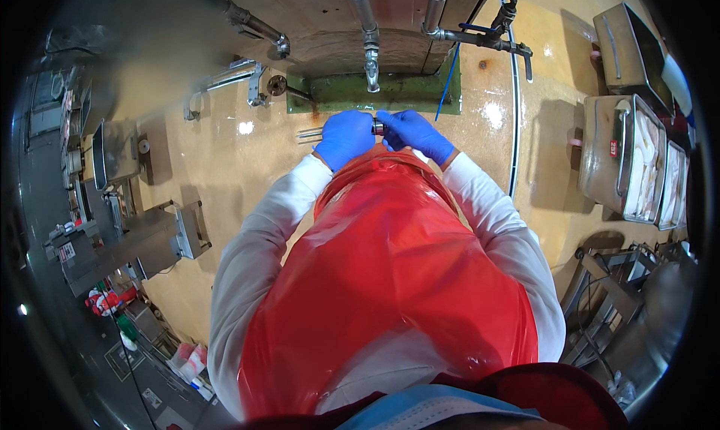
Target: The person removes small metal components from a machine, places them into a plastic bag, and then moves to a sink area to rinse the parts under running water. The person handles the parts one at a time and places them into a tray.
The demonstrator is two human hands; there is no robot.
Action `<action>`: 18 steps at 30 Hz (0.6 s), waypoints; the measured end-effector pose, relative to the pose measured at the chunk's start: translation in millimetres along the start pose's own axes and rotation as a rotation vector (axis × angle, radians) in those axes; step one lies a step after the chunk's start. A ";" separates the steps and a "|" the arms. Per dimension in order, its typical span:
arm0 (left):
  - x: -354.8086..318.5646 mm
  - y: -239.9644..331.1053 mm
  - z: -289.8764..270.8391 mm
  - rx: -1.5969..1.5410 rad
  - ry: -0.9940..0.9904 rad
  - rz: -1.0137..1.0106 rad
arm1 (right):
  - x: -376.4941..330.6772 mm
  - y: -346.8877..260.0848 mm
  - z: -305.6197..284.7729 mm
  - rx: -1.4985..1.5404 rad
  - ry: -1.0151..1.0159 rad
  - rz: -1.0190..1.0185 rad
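From the head view, we hold a small dark cylindrical part between both gloved hands, out in front of our red apron and above the glossy yellow floor. Our left hand is clamped around one end, with thin metal rods sticking out beside it; our right hand pinches the other end. We judge that the wet-looking gloves could let the part slip, and it would drop toward the green drain pit under the pipe, where it would be hard to retrieve.
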State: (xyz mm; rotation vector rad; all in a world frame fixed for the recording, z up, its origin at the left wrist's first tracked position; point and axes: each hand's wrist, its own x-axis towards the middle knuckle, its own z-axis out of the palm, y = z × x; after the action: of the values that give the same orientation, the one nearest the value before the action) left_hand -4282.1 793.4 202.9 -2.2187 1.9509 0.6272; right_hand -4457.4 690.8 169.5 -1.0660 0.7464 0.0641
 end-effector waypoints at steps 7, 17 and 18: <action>-5.2 -9.4 1.4 -0.034 0.072 -0.068 | 4.6 -5.2 -0.2 -0.011 -0.061 -0.026; -3.0 -22.7 0.3 -0.106 0.065 0.011 | 2.7 11.6 35.1 0.107 0.075 -0.224; -2.6 -24.2 0.8 -0.131 0.064 0.027 | -5.9 4.2 40.4 0.149 0.130 -0.244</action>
State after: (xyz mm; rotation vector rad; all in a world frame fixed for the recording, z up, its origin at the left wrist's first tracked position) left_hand -4259.0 800.0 198.8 -2.3188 2.0292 0.7159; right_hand -4442.4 727.4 180.5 -1.0181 0.7210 -0.2679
